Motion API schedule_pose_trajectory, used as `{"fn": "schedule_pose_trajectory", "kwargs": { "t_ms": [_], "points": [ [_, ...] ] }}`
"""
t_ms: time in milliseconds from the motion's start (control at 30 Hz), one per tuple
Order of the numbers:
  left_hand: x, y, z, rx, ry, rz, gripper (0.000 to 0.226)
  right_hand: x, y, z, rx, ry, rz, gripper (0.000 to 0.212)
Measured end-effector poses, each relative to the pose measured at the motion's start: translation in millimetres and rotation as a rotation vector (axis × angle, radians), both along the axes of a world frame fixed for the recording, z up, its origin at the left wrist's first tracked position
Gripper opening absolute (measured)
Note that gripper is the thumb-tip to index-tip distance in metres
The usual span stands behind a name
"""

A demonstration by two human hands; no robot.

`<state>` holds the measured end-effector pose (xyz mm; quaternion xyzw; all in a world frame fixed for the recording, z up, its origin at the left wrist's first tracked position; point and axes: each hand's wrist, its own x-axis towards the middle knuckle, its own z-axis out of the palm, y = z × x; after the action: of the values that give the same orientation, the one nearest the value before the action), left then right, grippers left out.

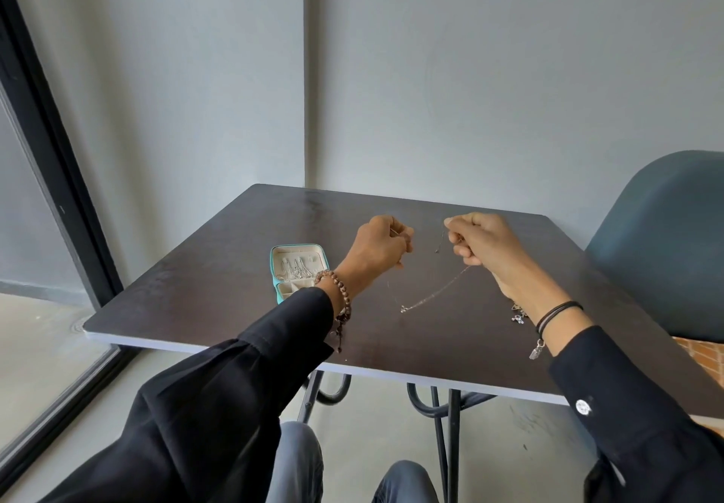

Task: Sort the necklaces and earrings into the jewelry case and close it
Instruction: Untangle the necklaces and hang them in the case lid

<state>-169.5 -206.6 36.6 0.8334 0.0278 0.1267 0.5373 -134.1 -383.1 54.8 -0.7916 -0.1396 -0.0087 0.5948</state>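
Both hands are raised above the dark table [219, 267], each pinching one end of a thin silver necklace [438, 291]. The left hand [382, 246] and right hand [476, 242] are closed into loose fists, well apart; the chain sags between them, its lowest point near the tabletop. The teal jewelry case [297, 270] lies open just beside the left wrist (partly hidden by it). Small earrings [518, 318] rest near the right wrist.

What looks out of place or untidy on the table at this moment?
Little. A small jewelry cluster lies loose near the right wrist, outside the open jewelry case. Both hands hold a thin necklace, sagging to the table.
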Motion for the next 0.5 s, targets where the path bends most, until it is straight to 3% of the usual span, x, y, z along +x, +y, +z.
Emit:
{"fn": "schedule_pose_trajectory", "kwargs": {
  "t_ms": [133,233,300,500],
  "points": [
    [-9.7,3.6,12.5,0.204,0.075,0.028,0.051,0.2,-0.1,4.3,0.026,-0.010,-0.006,0.017],
    [-11.2,6.0,20.2,0.254,0.126,0.067,0.059,-0.2,-0.4,5.0,0.035,-0.016,-0.007,0.018],
    [-9.8,6.2,23.8,0.147,0.136,0.078,0.052,-1.3,-0.6,3.9,0.048,-0.016,0.000,0.015],
    [-10.0,-1.0,42.2,-0.456,0.102,-0.048,0.022,-3.7,-3.3,-9.2,0.030,-0.038,0.031,0.010]
  ]
}}
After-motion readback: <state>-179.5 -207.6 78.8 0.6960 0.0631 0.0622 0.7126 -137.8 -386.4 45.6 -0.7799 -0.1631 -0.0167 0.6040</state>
